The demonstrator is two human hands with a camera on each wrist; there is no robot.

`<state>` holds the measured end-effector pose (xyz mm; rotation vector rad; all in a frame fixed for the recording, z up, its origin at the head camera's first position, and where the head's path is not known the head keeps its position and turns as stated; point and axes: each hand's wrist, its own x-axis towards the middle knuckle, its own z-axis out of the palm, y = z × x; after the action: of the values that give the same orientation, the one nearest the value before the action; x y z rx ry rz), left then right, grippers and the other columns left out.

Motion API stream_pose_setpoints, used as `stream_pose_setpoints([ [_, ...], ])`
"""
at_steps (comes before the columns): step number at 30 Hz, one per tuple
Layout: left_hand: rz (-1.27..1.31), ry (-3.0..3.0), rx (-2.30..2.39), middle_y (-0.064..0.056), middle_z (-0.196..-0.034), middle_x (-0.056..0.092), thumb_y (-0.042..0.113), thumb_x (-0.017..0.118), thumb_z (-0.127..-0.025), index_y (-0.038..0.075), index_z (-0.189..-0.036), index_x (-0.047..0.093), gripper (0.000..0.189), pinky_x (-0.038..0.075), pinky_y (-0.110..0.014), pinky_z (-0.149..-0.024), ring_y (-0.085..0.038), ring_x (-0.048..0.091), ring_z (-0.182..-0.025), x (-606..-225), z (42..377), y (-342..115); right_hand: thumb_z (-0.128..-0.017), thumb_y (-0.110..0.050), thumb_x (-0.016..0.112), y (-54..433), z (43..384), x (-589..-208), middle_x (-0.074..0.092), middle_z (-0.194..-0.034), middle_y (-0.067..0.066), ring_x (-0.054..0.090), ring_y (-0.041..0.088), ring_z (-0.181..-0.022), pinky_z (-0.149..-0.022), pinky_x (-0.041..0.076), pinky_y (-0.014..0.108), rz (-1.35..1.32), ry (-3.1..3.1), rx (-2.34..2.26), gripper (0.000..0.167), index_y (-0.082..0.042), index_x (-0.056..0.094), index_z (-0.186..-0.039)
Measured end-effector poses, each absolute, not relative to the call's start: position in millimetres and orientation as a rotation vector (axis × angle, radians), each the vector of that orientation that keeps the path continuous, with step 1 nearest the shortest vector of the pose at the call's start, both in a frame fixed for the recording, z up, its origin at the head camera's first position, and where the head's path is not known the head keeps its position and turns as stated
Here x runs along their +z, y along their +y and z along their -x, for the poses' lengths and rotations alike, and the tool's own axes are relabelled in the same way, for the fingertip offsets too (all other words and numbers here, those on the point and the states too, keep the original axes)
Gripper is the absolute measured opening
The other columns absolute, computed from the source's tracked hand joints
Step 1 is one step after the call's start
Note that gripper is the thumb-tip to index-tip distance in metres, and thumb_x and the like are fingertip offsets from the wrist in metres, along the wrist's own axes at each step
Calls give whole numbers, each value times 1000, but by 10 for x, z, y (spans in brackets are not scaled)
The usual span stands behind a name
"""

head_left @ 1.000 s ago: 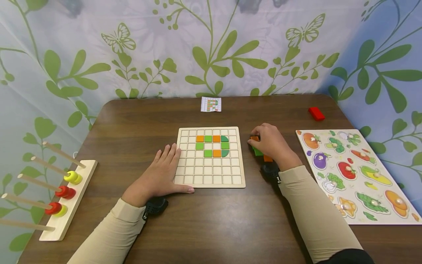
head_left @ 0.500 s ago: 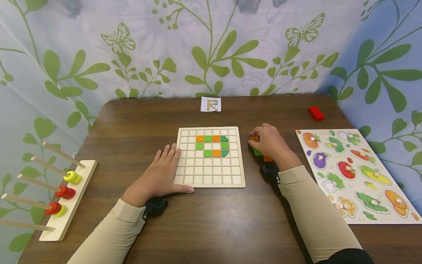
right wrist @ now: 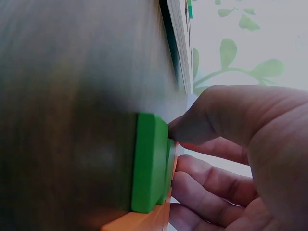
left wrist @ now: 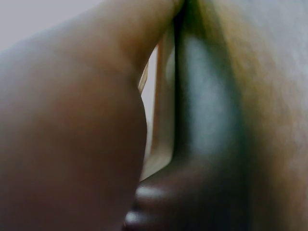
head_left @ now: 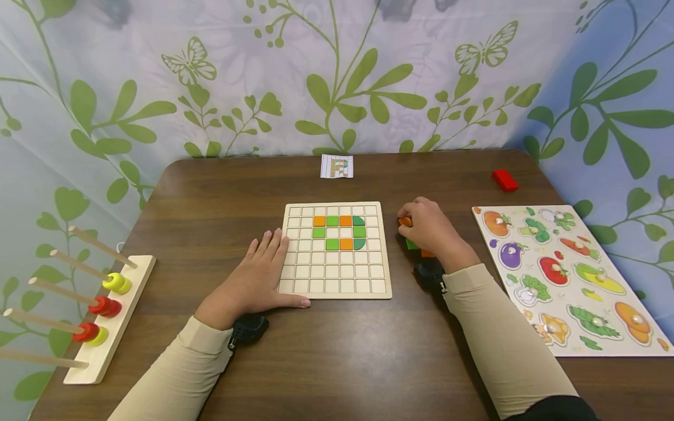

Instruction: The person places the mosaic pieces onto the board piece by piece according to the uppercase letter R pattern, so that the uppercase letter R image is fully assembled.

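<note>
Wooden board point(head_left: 339, 272): left hand point(head_left: 251, 276) touches its edge, fingers straight. Right hand point(head_left: 433, 229), fingers curled, pinches an orange block point(head_left: 405, 222).

right hand point(head_left: 433, 231) | shifted slightly left | orange block point(head_left: 405, 221) | now tilted

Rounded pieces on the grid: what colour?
The rounded pieces are dark green, best seen in the head view.

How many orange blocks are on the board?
3: the top filled row's leftmost block, that row's third block, and the bottom filled row's middle block. None seem hidden.
</note>
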<state>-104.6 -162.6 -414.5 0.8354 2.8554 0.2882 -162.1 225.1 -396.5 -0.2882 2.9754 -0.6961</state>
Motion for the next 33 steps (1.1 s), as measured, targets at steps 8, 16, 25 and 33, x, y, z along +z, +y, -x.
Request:
stream_pose_setpoints([
  [8,-843,2859,281,-29,-170,11,97,59,-72,-7,-165,17,146,12,-61,-122,-45,8,-156,-4128,1046,-1627,-96,-7,74,2222,1606,-3938,61,-123,23,58,41,-110,-97,51,56,284,2981,-734,23,3,74,-117],
  [16,-839,2854,287,-28,-170,11,97,60,-71,-7,-165,17,146,12,-61,-122,-45,9,-157,-4117,1040,-1625,-96,-6,74,2209,1596,-3918,60,-122,22,58,41,-109,-95,52,55,300,2978,-778,21,2,73,-116],
  [25,-845,2858,293,-29,-170,11,98,59,-71,-7,-165,18,146,12,-61,-122,-45,9,-156,-4110,1032,-1623,-93,0,75,2159,1580,-3880,64,-120,20,60,38,-110,-95,53,53,385,3008,-815,23,3,74,-116],
  [33,-840,2863,289,-29,-170,11,99,57,-70,-7,-165,18,147,12,-61,-122,-45,9,-157,-4121,1035,-1619,-93,3,75,2033,1547,-3850,65,-119,18,63,35,-104,-90,56,49,417,2987,-867,22,4,74,-116],
])
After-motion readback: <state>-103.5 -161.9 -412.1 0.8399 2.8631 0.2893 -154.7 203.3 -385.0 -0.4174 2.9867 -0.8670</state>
